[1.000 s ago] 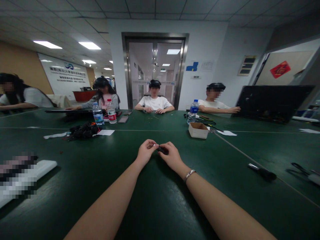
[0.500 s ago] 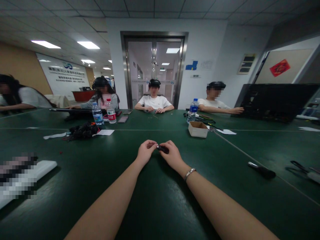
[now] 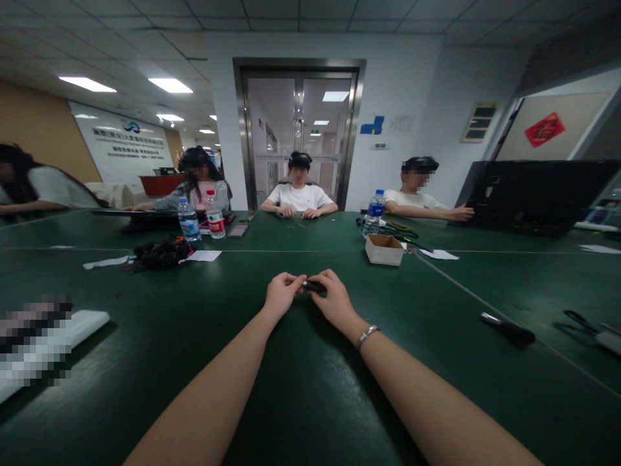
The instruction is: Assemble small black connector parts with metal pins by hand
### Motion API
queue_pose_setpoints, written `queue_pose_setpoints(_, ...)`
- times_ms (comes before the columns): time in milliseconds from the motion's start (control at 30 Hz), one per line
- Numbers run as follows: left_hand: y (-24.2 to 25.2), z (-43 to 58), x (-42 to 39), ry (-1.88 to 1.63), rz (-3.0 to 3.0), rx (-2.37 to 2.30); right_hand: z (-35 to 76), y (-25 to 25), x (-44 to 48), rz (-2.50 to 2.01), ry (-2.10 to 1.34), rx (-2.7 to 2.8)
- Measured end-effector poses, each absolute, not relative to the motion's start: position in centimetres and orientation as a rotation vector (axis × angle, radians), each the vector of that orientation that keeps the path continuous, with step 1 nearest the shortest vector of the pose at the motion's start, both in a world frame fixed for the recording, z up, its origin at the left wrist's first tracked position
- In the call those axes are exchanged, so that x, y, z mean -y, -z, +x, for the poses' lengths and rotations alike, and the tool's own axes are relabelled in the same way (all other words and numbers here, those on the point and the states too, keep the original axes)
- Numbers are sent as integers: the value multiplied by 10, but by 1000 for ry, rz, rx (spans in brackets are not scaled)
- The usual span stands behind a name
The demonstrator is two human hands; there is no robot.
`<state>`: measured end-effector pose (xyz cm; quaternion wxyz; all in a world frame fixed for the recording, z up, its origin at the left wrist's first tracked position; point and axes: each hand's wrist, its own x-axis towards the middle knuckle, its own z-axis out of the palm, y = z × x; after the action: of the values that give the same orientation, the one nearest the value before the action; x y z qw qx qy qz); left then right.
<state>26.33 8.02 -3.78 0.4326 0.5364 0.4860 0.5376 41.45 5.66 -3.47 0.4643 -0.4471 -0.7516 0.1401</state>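
Observation:
A small dark tube with a silver end [image 3: 314, 285] lies sideways between my hands, just above the green table [image 3: 310, 362]. My right hand [image 3: 334, 299] wraps its fingers and thumb round the dark part. My left hand [image 3: 282, 295] is closed in a pinch, with thumb and fingertips at the silver end. The fingers hide part of the tube, so its exact kind does not show. To the right, a black tool with a silver handle [image 3: 507, 329], flared at its dark end, lies on the table.
An open cardboard box [image 3: 384, 251] stands ahead to the right, near a water bottle [image 3: 373, 213]. Bundled black cables [image 3: 163, 252] lie ahead left. A white object [image 3: 87, 327] sits at near left. Several people sit round the table; a large black screen [image 3: 538, 197] stands at right.
The left fingertips sit slightly closer over the silver end of the tube, and the hands have shifted very little. The view has tilted slightly.

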Motion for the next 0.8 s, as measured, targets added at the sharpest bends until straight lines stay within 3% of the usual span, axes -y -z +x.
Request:
queue_pose_setpoints(433, 40, 262, -77, -1364, 1442, -907, 415, 35, -58, -1167, -391, 1810)
queue_pose_setpoints(800, 44, 263, -79, -1305, 1604, -1082, 414, 36, -57, -1135, -393, 1876)
